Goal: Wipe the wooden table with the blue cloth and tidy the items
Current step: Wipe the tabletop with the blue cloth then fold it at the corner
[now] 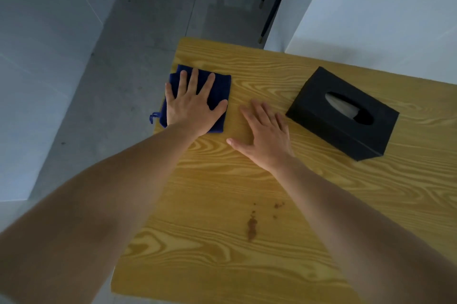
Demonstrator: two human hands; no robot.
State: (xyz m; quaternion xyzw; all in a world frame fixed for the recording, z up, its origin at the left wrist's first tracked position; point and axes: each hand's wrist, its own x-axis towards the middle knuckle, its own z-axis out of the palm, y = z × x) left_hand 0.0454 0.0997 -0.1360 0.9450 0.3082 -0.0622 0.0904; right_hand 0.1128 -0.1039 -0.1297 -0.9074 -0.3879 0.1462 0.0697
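A folded dark blue cloth (220,88) lies near the far left edge of the wooden table (222,266). My left hand (193,105) presses flat on top of it, fingers spread. My right hand (264,135) rests flat on the bare wood just right of the cloth, fingers apart, holding nothing. A black tissue box (341,118) stands to the right of my right hand, a white tissue showing in its oval slot. Brown stain spots (252,225) mark the wood nearer to me, between my forearms.
The table's left edge drops to a grey tiled floor (123,81). A white wall or counter (371,6) borders the table's far right side. Dark chair legs (269,11) stand beyond the far edge.
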